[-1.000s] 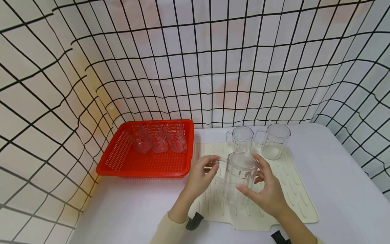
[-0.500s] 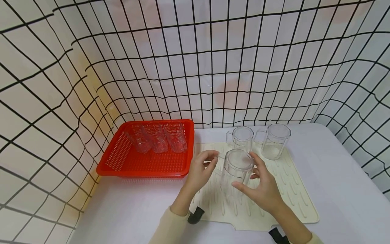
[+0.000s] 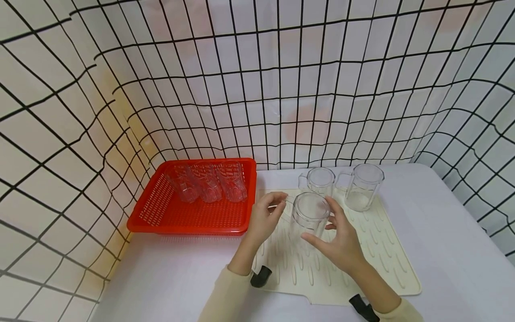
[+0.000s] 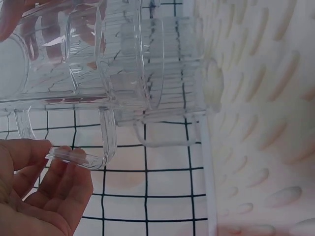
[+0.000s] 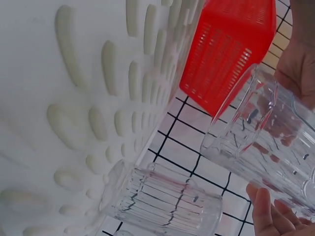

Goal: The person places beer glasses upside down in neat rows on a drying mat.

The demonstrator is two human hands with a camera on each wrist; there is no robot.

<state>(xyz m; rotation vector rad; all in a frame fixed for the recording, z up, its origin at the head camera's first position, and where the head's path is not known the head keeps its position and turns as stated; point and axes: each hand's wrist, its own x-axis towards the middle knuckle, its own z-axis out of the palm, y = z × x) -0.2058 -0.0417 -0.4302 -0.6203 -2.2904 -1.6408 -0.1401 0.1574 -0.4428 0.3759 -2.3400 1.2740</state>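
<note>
A clear glass mug (image 3: 310, 213) is held up over the cream ridged drying mat (image 3: 378, 259). My left hand (image 3: 263, 217) pinches its handle (image 4: 81, 158) between thumb and fingers. On the other side, my right hand (image 3: 342, 241) grips the mug's body, thumb toward me and fingers round the far side. In the right wrist view, the mug (image 5: 266, 132) hangs apart from the mat. Just behind it, a second glass mug (image 3: 320, 181) stands on the mat, partly hidden by the held one. A third glass mug (image 3: 364, 187) stands at the mat's back right.
A red plastic basket (image 3: 177, 223) sits left of the mat, with three clear glasses (image 3: 231, 185) leaning in a row at its back. Black wire grid (image 3: 277, 98) walls the table's back and both sides. White cloth covers the table (image 3: 173, 277).
Both hands have carried the held mug a little left and away from me, keeping their hold on it. The basket and the standing mugs have stayed put.
</note>
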